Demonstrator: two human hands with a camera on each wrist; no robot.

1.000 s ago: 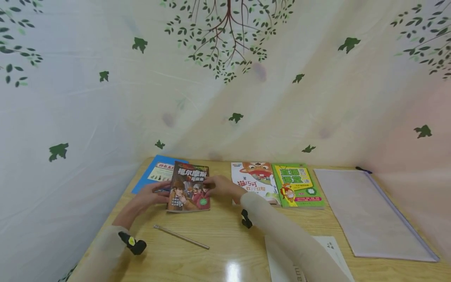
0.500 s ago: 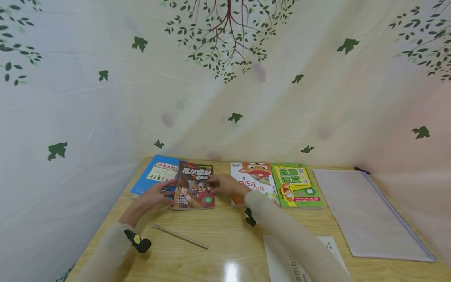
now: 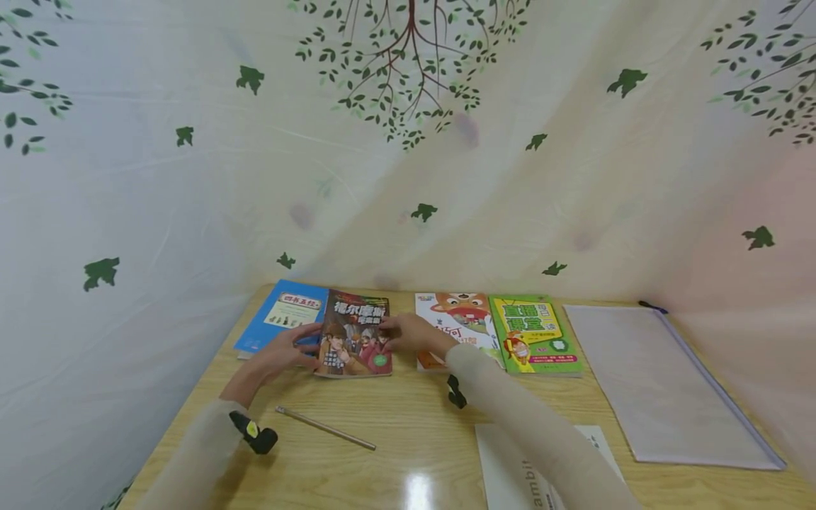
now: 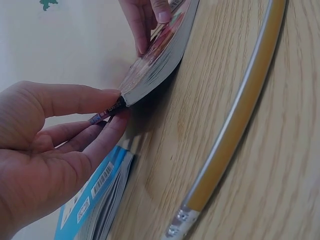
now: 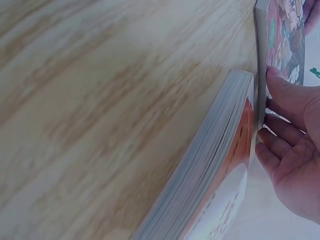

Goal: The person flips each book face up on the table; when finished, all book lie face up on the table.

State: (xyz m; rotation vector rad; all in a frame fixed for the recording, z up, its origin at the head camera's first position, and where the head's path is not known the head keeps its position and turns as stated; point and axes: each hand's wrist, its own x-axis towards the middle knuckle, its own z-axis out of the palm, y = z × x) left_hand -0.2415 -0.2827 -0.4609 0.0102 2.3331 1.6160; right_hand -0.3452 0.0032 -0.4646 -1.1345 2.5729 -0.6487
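Observation:
Both hands hold a dark-covered book (image 3: 354, 336) with cartoon figures, between a blue book and a white one. At its spine my left hand (image 3: 283, 355) pinches it, thumb on the cover side and fingers beneath, as the left wrist view shows. My right hand (image 3: 411, 336) grips the opposite edge, thumb over the cover (image 5: 285, 45) in the right wrist view. A dark gap shows under the book's spine side in the left wrist view. The blue book (image 3: 270, 319) lies to the left, its right part hidden behind the dark book.
On the right lie a white book (image 3: 462, 322) with a fox picture, a green book (image 3: 535, 336) and a translucent zip pouch (image 3: 663, 382). A pencil (image 3: 325, 428) lies in front of the hands. White paper (image 3: 500, 460) sits under the right sleeve. A printed curtain (image 3: 357, 177) hangs behind.
Both hands have shifted the dark book to the right and slightly back, uncovering more of the blue book. The other things on the table stay put.

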